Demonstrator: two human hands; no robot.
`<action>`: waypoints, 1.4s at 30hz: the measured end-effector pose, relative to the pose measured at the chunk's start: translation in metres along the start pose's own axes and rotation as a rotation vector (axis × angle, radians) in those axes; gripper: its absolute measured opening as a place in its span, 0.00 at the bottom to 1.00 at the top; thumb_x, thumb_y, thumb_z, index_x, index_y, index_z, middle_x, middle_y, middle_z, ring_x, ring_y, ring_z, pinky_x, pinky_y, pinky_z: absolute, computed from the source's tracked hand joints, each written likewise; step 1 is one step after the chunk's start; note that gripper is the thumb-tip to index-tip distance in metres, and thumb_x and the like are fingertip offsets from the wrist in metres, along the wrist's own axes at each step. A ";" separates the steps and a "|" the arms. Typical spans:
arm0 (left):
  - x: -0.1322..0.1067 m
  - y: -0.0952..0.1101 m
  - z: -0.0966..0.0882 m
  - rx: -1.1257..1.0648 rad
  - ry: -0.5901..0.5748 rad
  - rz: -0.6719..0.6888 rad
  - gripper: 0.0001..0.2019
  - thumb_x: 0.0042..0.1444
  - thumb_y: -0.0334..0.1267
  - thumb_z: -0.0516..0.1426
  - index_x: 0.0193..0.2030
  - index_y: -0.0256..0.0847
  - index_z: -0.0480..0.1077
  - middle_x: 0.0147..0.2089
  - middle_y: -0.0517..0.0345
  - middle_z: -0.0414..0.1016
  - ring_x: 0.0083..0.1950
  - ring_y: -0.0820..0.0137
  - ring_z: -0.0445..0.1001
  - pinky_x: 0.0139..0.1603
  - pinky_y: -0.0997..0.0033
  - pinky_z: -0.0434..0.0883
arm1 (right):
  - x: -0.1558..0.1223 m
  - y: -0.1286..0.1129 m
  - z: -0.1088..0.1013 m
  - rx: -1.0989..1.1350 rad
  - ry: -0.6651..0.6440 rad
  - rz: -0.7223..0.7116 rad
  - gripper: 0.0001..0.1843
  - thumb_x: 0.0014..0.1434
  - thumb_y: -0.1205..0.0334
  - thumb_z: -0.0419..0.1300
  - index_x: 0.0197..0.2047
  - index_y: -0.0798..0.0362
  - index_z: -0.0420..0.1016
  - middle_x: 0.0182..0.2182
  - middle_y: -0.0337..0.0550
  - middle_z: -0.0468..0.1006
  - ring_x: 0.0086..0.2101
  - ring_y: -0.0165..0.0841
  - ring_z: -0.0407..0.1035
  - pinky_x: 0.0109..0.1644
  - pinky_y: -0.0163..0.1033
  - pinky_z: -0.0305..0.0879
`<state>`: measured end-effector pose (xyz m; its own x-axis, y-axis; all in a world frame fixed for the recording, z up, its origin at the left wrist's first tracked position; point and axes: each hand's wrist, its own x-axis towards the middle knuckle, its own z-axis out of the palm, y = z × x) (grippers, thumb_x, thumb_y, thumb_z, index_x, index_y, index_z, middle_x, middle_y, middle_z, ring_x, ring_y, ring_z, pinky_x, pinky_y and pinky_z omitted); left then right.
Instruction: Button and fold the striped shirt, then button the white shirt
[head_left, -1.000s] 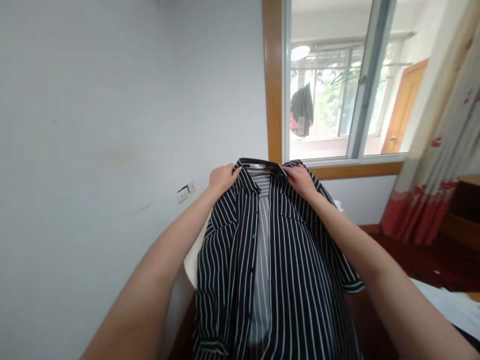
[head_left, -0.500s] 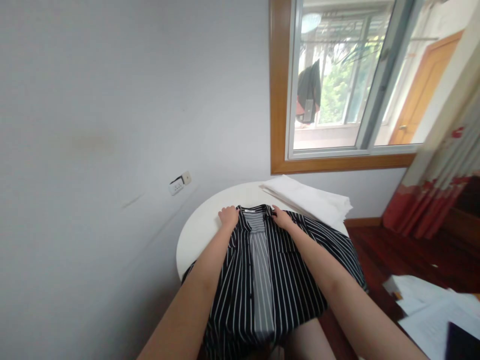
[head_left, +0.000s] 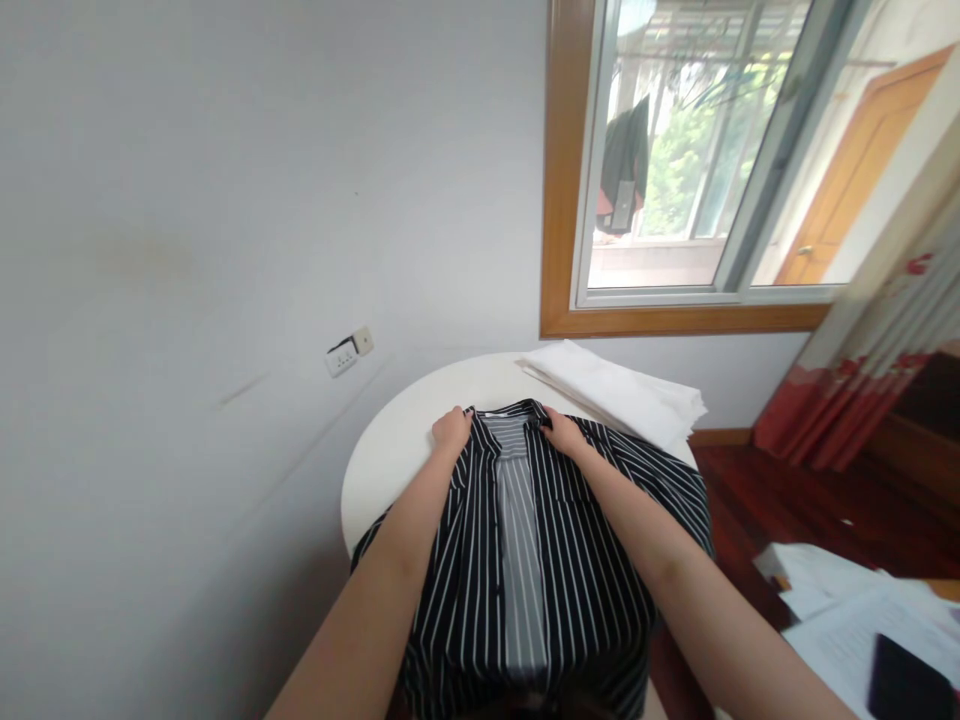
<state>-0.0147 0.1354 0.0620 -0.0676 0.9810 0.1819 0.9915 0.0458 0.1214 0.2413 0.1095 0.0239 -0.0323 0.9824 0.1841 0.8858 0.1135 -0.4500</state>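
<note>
A black shirt with white stripes (head_left: 585, 560) lies front up on a round white table (head_left: 390, 450), its front open over a grey striped inside. Its lower part hangs over the near edge. My left hand (head_left: 452, 430) is closed on the left side of the collar. My right hand (head_left: 564, 432) is closed on the right side of the collar. Both hands rest low on the tabletop.
A folded white cloth (head_left: 622, 395) lies at the back right of the table, under a wood-framed window (head_left: 559, 200). A grey wall with a socket (head_left: 345, 352) stands to the left. Red-patterned curtain (head_left: 862, 400) and papers (head_left: 847, 610) are on the right.
Both hands have brought the shirt down from mid-air onto the table, still holding the collar. The view has tilted down, so the table and the white cloth now show.
</note>
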 end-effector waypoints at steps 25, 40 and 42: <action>0.006 -0.001 0.005 -0.011 0.009 -0.004 0.22 0.62 0.51 0.42 0.45 0.38 0.68 0.45 0.45 0.76 0.48 0.60 0.73 0.44 0.65 0.67 | 0.006 0.004 0.006 -0.021 0.035 0.003 0.28 0.60 0.59 0.54 0.62 0.52 0.56 0.53 0.50 0.71 0.52 0.39 0.66 0.54 0.41 0.59; 0.006 -0.001 0.004 -0.016 0.020 0.011 0.22 0.62 0.51 0.42 0.44 0.37 0.69 0.45 0.46 0.76 0.47 0.59 0.74 0.43 0.65 0.67 | 0.007 0.005 0.007 -0.016 0.031 0.003 0.27 0.60 0.59 0.54 0.62 0.52 0.56 0.52 0.50 0.71 0.52 0.39 0.66 0.54 0.40 0.59; 0.006 -0.001 0.003 -0.016 0.017 0.012 0.22 0.62 0.51 0.42 0.45 0.37 0.69 0.45 0.45 0.76 0.47 0.60 0.73 0.44 0.65 0.67 | 0.007 0.005 0.006 -0.021 0.027 0.006 0.27 0.60 0.59 0.54 0.62 0.52 0.56 0.52 0.50 0.72 0.52 0.39 0.66 0.53 0.40 0.59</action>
<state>-0.0159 0.1415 0.0599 -0.0575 0.9781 0.2002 0.9904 0.0306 0.1348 0.2426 0.1179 0.0175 -0.0152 0.9786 0.2050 0.8953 0.1046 -0.4330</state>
